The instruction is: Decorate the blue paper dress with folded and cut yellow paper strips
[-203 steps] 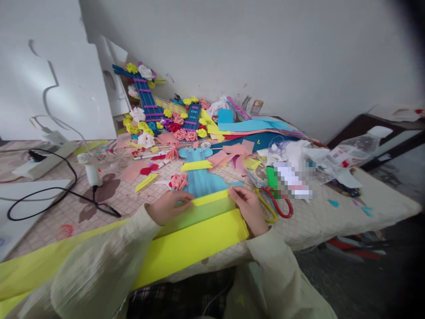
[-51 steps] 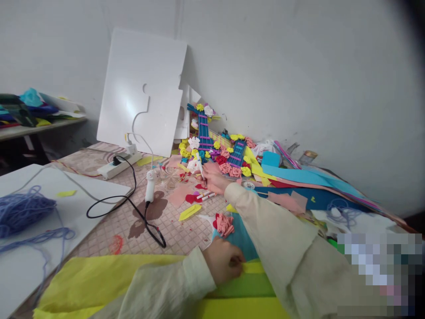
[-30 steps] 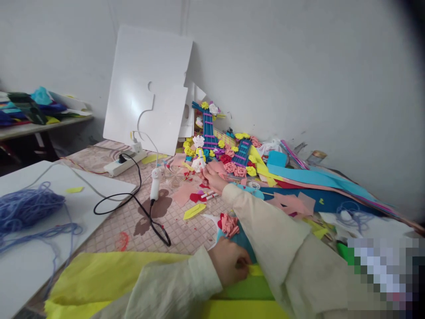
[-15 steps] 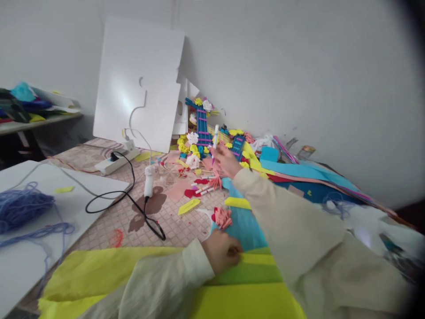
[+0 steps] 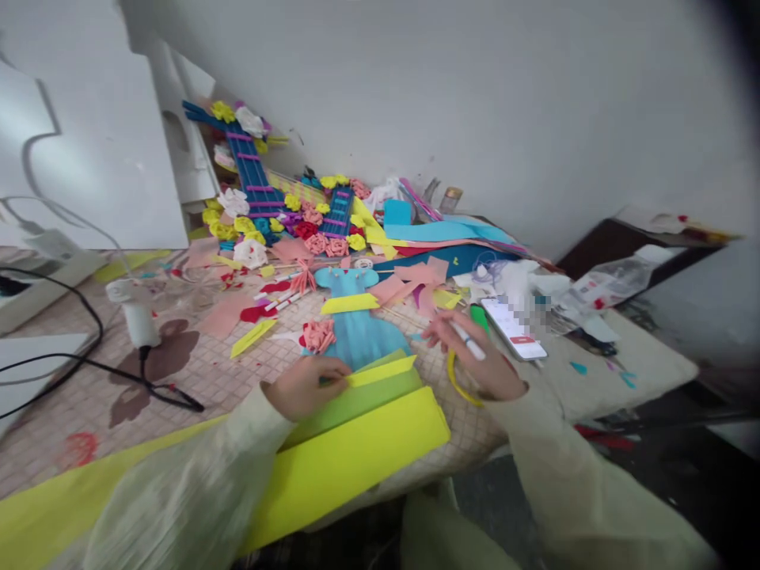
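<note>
Yellow paper sheet (image 5: pixel 356 451), long and layered, lies on the worktop (image 5: pixel 229 380), on the wearer's side of the flat light-blue paper cut-out (image 5: pixel 371 340) with its rounded top and flared base. Its nearest band is vivid and smooth, ending in a slightly uneven right edge; next comes a duller, greenish-yellow band, and over that runs a narrow bright-yellow paper strip (image 5: pixel 383 370) with a slanted right end, close below the blue cut-out. Whether this strip is a fold or a separate piece, I cannot tell. The left hand (image 5: pixel 309 386), below and left of the cut-out, has its grip pinched together on the strip's left end. The right hand (image 5: pixel 478 360), right of the cut-out and clear of the sheet, has its fingers curled loosely round a slim white marker pen (image 5: pixel 469 340), whose tip is hard to make out. Under that hand shows a yellow looped plastic handle (image 5: pixel 454 380), the rest of it hidden. The left sleeve (image 5: pixel 195 475) covers part of the sheet, whose far end is cut off at the picture's left edge. Pixelation masks part of the white-screened phone (image 5: pixel 504 321), farther right of the cut-out.
</note>
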Demonstrator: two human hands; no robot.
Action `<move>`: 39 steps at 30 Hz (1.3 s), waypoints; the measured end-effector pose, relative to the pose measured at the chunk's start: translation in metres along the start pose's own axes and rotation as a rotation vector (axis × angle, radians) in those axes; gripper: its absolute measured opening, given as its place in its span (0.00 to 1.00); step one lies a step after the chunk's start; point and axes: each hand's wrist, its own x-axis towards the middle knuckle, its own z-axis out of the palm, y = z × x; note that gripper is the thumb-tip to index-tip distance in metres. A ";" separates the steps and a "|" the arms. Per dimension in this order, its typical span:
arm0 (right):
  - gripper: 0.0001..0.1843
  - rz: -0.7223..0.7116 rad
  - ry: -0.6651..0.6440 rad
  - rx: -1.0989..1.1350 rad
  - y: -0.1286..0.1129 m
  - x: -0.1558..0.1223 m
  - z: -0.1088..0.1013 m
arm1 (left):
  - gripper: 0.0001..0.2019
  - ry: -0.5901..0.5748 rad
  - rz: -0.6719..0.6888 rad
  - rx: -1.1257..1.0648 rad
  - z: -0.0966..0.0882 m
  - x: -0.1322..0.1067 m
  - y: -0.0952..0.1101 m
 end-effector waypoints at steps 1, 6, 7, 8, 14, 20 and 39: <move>0.08 0.030 0.006 -0.052 0.010 -0.012 0.004 | 0.12 -0.005 -0.009 0.001 -0.001 0.000 0.001; 0.11 0.158 -0.080 -0.030 0.032 -0.039 0.023 | 0.14 -0.025 -0.043 -0.004 -0.002 0.002 0.004; 0.12 0.163 -0.065 -0.021 0.032 -0.039 0.026 | 0.15 -0.024 -0.047 -0.004 -0.002 0.003 0.004; 0.12 0.159 -0.045 -0.020 0.031 -0.037 0.028 | 0.15 -0.021 -0.052 -0.004 -0.002 0.003 0.004; 0.12 0.097 -0.052 0.041 0.026 -0.023 0.033 | 0.15 0.002 -0.073 0.009 -0.003 0.002 0.006; 0.14 0.098 0.000 0.381 0.027 -0.019 0.039 | 0.15 0.002 -0.090 0.023 -0.003 0.002 0.007; 0.12 0.073 0.140 0.378 0.030 -0.019 0.044 | 0.15 0.043 -0.134 0.087 -0.004 0.000 0.013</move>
